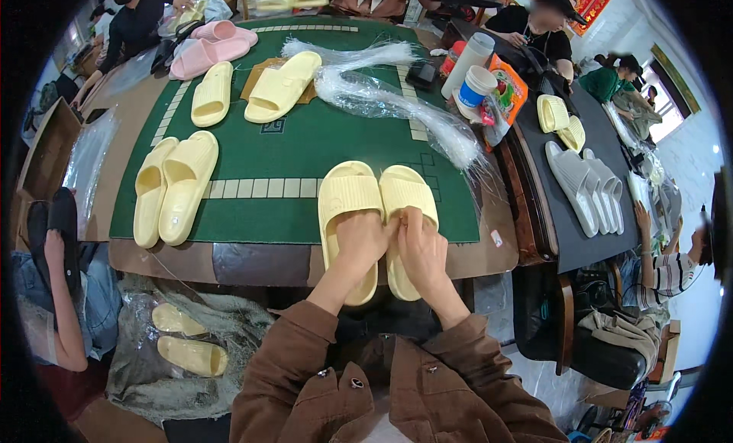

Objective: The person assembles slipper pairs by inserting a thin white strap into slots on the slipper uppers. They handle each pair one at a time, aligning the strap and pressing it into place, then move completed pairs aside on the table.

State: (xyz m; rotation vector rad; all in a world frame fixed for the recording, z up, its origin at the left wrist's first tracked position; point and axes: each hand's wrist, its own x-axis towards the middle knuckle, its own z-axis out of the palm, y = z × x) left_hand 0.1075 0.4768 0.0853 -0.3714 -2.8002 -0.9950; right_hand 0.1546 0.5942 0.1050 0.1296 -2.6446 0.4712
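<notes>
Yellow slide pair (377, 214) overhanging table edge (259, 263), hands (362, 243) (422, 248) gripping heels, green mat (305, 149) open beyond

People are sitting packing in a small workshop: slippers (186, 185) and plastic bags (397, 107) are covering the tabletop's (298, 149) far edge.

My left hand (359, 244) and right hand (421, 248) rest side by side on a pair of slippers (378, 198) at the mat's (305, 145) lower edge, centre frame. Another pair (172, 185) lies to their left on the mat, two single slippers (252, 88) above that. Plastic bags (397, 107) sprawl upper right; a sack (191, 344) holding slippers sits lower left, below the table (252, 263).
</notes>
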